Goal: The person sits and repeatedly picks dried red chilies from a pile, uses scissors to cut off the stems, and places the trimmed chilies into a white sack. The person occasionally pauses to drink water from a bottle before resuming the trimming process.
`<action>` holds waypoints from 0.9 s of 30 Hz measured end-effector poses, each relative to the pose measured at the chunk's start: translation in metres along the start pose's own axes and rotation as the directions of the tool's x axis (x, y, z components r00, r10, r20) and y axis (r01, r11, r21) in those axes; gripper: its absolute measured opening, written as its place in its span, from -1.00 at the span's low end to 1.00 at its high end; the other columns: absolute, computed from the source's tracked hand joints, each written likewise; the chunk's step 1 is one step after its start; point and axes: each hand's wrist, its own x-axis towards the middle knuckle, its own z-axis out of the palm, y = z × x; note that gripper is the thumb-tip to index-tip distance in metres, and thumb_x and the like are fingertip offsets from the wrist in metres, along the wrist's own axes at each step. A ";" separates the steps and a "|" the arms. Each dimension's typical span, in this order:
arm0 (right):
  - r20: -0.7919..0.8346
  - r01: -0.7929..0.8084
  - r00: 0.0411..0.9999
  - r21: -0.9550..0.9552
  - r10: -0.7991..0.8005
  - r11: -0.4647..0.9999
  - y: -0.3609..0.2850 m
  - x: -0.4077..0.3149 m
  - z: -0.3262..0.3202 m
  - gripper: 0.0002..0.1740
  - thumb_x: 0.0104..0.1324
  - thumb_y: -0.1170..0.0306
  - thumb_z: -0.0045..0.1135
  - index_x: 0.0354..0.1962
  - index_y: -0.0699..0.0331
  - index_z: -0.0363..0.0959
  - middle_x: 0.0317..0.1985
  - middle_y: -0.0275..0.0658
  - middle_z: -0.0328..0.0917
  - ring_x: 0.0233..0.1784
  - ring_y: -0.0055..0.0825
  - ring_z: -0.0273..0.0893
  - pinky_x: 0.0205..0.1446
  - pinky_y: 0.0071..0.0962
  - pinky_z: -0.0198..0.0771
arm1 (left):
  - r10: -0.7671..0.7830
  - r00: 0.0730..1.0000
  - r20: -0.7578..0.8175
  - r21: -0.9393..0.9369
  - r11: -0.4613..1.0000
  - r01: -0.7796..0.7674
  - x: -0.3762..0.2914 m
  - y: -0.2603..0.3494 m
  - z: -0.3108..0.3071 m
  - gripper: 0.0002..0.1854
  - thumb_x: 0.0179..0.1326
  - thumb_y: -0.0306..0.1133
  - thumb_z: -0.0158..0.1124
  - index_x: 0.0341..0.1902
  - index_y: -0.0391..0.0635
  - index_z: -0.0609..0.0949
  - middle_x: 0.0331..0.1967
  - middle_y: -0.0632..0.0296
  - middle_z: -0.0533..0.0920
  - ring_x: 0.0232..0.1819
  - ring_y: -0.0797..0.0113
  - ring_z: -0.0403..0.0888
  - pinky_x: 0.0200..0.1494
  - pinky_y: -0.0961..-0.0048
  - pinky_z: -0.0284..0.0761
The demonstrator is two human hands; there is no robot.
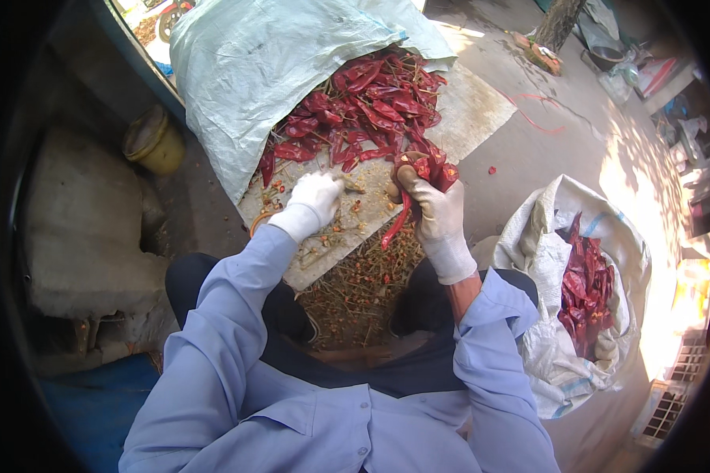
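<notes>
My right hand (435, 207), in a white glove with stained fingers, is closed around a bunch of dried red chili peppers (429, 168), some with cut or broken ends. My left hand (316, 198), also in a white glove, is low over a pale board (325, 254) strewn with stems, seeds and bits. Something dark and thin shows at its fingertips, too unclear to name. Beyond both hands, a heap of dried red chilies (373, 106) spills from a large pale woven sack (260, 77) onto the board.
An open white woven sack (532, 248) holding red chilies (586, 290) stands at right. Stems and scraps (361, 290) cover the ground between my feet. A yellowish bucket (165, 145) stands at left. A tree trunk (559, 26) rises at upper right, near a brick (538, 56).
</notes>
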 end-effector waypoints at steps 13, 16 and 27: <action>0.051 -0.014 0.999 -0.094 0.019 0.995 -0.008 -0.003 0.003 -0.69 0.41 0.48 0.30 0.04 0.46 0.51 -0.25 -0.26 0.63 -0.32 -0.53 0.66 -0.23 -0.57 0.61 | 0.281 0.954 0.100 -0.168 0.950 -0.263 -0.071 0.088 -0.005 -0.64 0.28 -0.25 0.30 0.09 -0.14 0.60 -0.10 0.01 0.66 -0.11 -0.07 0.70 -0.15 -0.02 0.62; 0.053 -0.005 0.999 -0.098 0.010 0.995 -0.010 -0.004 0.003 -0.68 0.41 0.47 0.30 0.04 0.46 0.51 -0.25 -0.26 0.63 -0.32 -0.53 0.66 -0.22 -0.57 0.61 | 0.087 0.996 0.030 -0.114 0.990 -0.083 -0.075 0.070 -0.013 -0.60 0.29 -0.20 0.31 0.12 -0.14 0.62 -0.07 0.02 0.66 -0.10 -0.02 0.70 -0.14 0.02 0.64; 0.010 0.018 1.000 -0.075 -0.017 0.997 -0.013 -0.005 0.005 -0.70 0.40 0.51 0.28 0.04 0.46 0.52 -0.24 -0.24 0.64 -0.31 -0.51 0.66 -0.21 -0.56 0.62 | 0.311 0.950 0.004 -0.386 0.877 -0.286 -0.088 0.085 -0.004 -0.66 0.28 -0.30 0.33 0.12 -0.06 0.65 -0.08 0.07 0.66 -0.14 -0.04 0.71 -0.10 0.08 0.66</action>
